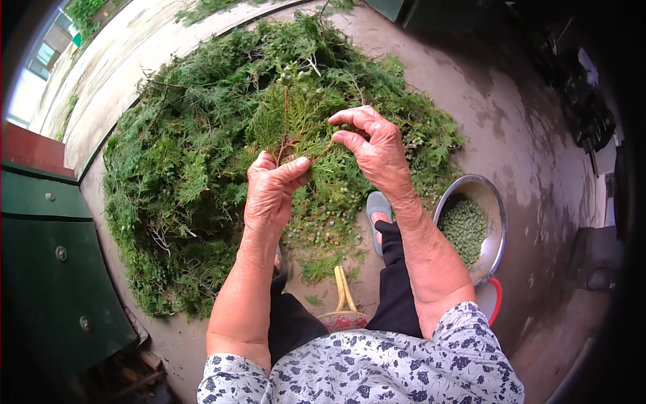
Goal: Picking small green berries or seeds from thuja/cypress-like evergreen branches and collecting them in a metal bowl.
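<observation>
The sprig (296, 120) is pinched, seemingly for steadiness, by the left hand (272, 188); the right hand's (378, 147) grip cannot be told.

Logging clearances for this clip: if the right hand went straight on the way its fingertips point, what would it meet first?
Probably the leafy sprig pinched in the left hand, though the depth between sprig and right hand is unclear.

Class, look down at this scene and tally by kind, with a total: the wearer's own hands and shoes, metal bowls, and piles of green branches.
Left hand plus right hand: 2
Shoes, one mostly hidden: 2
Metal bowl: 1
Branch pile: 1
Total: 6
</observation>
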A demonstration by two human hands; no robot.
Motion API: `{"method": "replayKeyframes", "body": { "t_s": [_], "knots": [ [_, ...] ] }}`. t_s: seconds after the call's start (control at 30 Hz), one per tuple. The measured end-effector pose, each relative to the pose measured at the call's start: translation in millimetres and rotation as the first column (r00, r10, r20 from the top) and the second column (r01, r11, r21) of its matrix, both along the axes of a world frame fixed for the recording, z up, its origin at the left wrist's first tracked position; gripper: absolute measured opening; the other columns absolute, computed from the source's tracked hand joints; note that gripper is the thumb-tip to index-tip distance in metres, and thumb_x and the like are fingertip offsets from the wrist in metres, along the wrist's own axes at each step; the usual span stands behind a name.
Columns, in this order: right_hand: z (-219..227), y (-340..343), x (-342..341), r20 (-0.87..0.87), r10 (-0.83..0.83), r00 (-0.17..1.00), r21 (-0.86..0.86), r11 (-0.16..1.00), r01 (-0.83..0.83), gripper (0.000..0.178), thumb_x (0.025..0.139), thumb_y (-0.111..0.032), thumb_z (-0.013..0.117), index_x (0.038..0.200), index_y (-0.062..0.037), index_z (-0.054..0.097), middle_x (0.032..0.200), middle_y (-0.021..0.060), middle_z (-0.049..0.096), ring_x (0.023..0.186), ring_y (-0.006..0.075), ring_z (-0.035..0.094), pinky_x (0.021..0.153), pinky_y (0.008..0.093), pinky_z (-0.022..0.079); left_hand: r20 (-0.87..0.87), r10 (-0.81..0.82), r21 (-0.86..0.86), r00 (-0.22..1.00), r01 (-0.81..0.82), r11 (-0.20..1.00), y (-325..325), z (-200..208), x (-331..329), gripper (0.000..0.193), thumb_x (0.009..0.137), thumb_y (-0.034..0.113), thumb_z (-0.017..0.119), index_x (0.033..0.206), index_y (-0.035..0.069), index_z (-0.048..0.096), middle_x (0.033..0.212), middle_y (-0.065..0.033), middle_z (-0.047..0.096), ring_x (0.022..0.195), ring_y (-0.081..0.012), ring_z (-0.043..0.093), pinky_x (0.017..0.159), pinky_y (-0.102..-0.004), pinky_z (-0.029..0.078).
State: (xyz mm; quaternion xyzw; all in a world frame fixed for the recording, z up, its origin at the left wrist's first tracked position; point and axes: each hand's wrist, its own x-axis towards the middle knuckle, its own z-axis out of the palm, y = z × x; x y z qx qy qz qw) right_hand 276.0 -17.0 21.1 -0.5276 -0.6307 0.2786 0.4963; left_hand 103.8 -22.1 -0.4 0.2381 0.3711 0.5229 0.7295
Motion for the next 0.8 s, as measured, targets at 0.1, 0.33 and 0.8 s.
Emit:
{"method": "replayKeyframes", "body": {
  "t_s": [0.1, 0.33, 0.8],
  "knots": [
    [-2.7, 0.8, 1.9, 0.061, -0.042, 0.997, 0.061, 0.997, 0.039, 0.018, 0.074, -0.002, 0.065, 0.091, -0.0044, 0.063, 0.088, 0.0021, 0.06, 0.081, 0.0101, 0.054, 0.072, 0.0236, 0.044, -0.093, -0.041, 0.01, 0.995, 0.042, 0.999, -0.6, 2.3, 0.9, 0.027, 0.07, -0.004, 0.068, 0.094, 0.0, 0.055, 0.086, -0.008, 0.063, 0.071, -0.0161, 0.062, 0.062, -0.0277, 0.052],
    [-19.4, -1.9, -12.2, -0.487, -0.22, 0.845, -0.146, 0.975, 0.169, 0.013, 0.074, 0.001, 0.064, 0.087, -0.0016, 0.061, 0.078, 0.0023, 0.061, 0.067, 0.0071, 0.054, 0.061, 0.0219, 0.045, -0.161, -0.003, -0.019, 0.987, 0.0, 1.0, -1.3, 5.6, 13.0, 0.026, 0.07, -0.005, 0.068, 0.092, 0.001, 0.055, 0.083, -0.0067, 0.062, 0.068, -0.0151, 0.062, 0.059, -0.0256, 0.051],
    [-18.4, -3.2, -12.1, -0.693, -0.355, 0.627, -0.31, 0.933, 0.184, 0.014, 0.077, 0.0, 0.062, 0.091, 0.0003, 0.06, 0.083, 0.0011, 0.059, 0.077, 0.0092, 0.052, 0.072, 0.0221, 0.04, -0.107, -0.044, -0.091, 0.993, 0.035, 0.995, -3.0, 4.7, 25.6, 0.024, 0.072, -0.006, 0.066, 0.091, 0.0, 0.054, 0.084, -0.0088, 0.063, 0.068, -0.0167, 0.062, 0.059, -0.0254, 0.052]
  ]
}}
